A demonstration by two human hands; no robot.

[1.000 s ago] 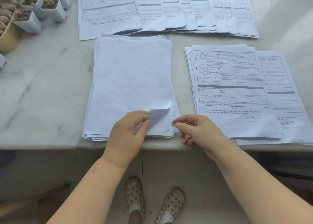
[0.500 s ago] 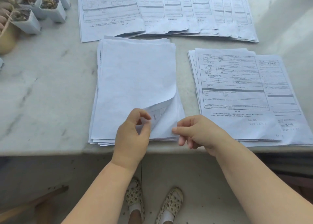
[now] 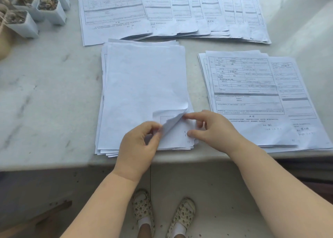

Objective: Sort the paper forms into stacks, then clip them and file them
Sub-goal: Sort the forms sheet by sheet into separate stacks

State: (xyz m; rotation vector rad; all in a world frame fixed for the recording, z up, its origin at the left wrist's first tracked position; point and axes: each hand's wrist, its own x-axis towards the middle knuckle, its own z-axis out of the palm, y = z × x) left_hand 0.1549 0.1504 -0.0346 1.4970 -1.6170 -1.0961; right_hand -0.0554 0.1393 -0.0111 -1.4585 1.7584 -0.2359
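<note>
Left hand fingers pinching top sheet's curled corner; right hand fingers spread loosely, tips pressing face-down stack at desk center. Printed forms at 3 o'clock, more at 12. White pots holding dried plants at 10.

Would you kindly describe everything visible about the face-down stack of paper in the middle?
The face-down stack is white paper, blank backs up, loosely squared with edges fanned, lying flat at the marble table's near edge. The left hand pinches its top sheet's curled near-right corner, exposing print beneath; the right hand's fingertips touch that corner.
</note>
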